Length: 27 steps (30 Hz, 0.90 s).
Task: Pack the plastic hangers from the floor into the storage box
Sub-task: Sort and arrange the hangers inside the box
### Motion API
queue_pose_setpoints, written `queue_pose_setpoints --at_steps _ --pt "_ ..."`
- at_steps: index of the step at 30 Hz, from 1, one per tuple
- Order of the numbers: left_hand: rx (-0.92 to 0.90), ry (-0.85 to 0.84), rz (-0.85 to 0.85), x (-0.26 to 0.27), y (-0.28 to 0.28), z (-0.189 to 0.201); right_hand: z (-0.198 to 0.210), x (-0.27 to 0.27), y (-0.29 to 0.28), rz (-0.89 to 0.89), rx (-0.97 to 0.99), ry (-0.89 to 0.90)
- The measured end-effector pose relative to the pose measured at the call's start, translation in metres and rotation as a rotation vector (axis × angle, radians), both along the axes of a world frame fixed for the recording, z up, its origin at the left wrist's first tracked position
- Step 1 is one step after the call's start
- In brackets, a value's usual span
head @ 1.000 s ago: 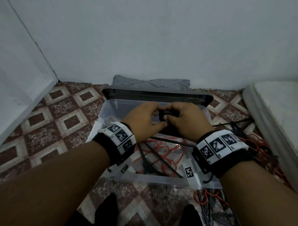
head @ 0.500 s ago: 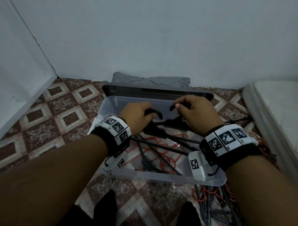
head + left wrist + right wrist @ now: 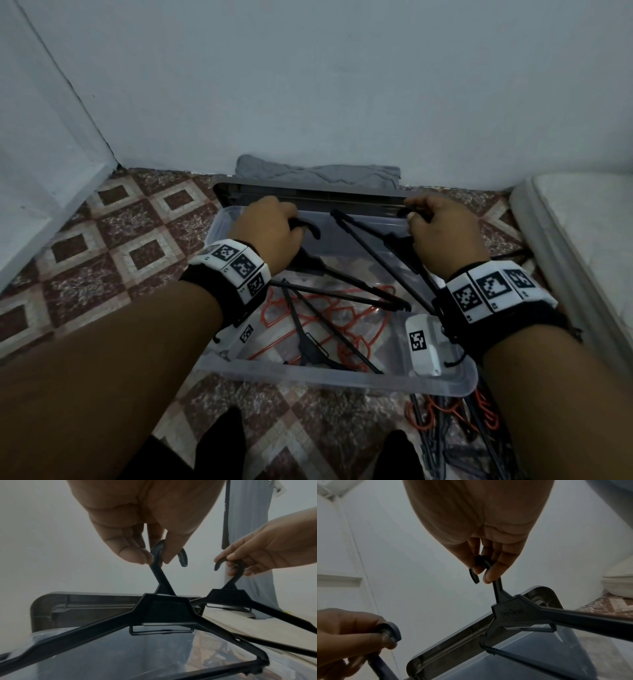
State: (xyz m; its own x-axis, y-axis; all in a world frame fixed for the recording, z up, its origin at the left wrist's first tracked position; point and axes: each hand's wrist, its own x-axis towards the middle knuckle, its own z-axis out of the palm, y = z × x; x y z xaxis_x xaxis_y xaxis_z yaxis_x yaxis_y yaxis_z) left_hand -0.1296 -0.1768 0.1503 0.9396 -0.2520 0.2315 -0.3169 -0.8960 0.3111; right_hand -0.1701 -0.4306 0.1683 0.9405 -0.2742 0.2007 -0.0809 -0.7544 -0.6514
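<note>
Both hands, left hand [image 3: 270, 229] and right hand [image 3: 442, 233], are each pinching a black hanger [image 3: 164, 605] over the half-filled storage box [image 3: 342, 378]; more hangers [image 3: 445, 421] are lying at lower right.

Both forearms are bare, each wrist wrapped in a black band [image 3: 209, 294] topped by white blocks [image 3: 236, 270] printed with black square-coded markers. A further white tagged box [image 3: 422, 344] hangs at 7 o'clock from the right wrist band [image 3: 507, 318], with thin black cords dangling from both bands.
</note>
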Motion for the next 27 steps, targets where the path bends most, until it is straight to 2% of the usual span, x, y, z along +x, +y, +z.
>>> queue_pose_setpoints --at_steps 4,8,11,14,16,18,21,23,27 --pt "-0.030 -0.044 -0.166 -0.011 -0.018 0.009 0.003 0.002 -0.006 -0.058 -0.043 -0.072" --pt "-0.005 -0.094 -0.085 -0.012 -0.018 0.013 0.006 0.000 -0.012 -0.087 -0.040 -0.110" --pt "-0.002 -0.029 -0.020 -0.012 -0.011 0.009 0.006 -0.001 -0.013 -0.072 -0.010 -0.073" --pt "-0.105 0.079 0.012 -0.016 -0.016 0.003 0.004 -0.003 -0.004 0.052 0.022 0.029" --pt "-0.189 0.090 -0.003 -0.020 -0.023 0.003 0.003 -0.005 0.007 0.141 0.027 0.086" --pt "-0.199 0.079 -0.062 -0.027 -0.033 0.006 0.003 -0.008 0.019 0.231 0.049 0.151" --pt "-0.254 0.095 -0.129 -0.040 -0.049 0.012 0.002 -0.013 0.038 0.380 0.214 0.245" --pt "-0.313 0.164 -0.197 -0.048 -0.057 0.014 0.004 -0.015 0.044 0.414 0.338 0.276" --pt "-0.582 0.454 -0.308 -0.052 -0.051 0.021 0.010 -0.013 0.035 0.466 0.469 0.317"
